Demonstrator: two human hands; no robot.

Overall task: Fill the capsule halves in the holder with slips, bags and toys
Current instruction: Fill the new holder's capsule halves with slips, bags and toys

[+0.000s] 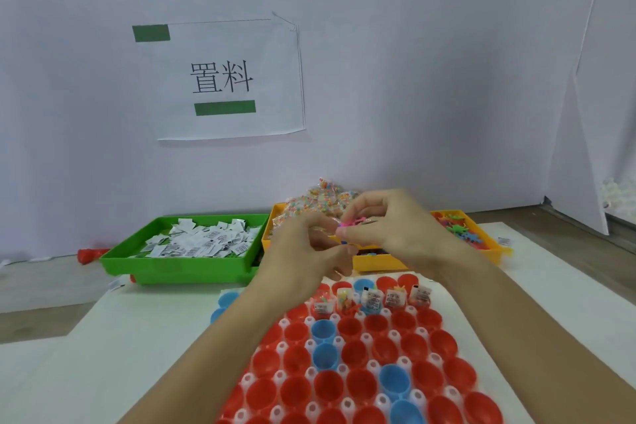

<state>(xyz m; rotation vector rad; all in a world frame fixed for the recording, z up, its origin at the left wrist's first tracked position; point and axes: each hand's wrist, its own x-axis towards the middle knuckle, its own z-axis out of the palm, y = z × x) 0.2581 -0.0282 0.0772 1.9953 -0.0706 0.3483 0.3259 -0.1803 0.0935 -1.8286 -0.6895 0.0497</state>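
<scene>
A white holder full of red and blue capsule halves lies in front of me. Several halves in its far row hold white slips; one holds a small bag. Both hands hover together above the holder's far edge. My right hand pinches a small pink toy at its fingertips. My left hand has its fingers curled, touching small coloured pieces by the right hand's fingertips; what it grips is unclear.
A green tray of white slips stands at the back left. Beside it an orange tray holds clear bags of coloured bits, and another orange tray at the right holds plastic toys. A labelled paper hangs on the wall.
</scene>
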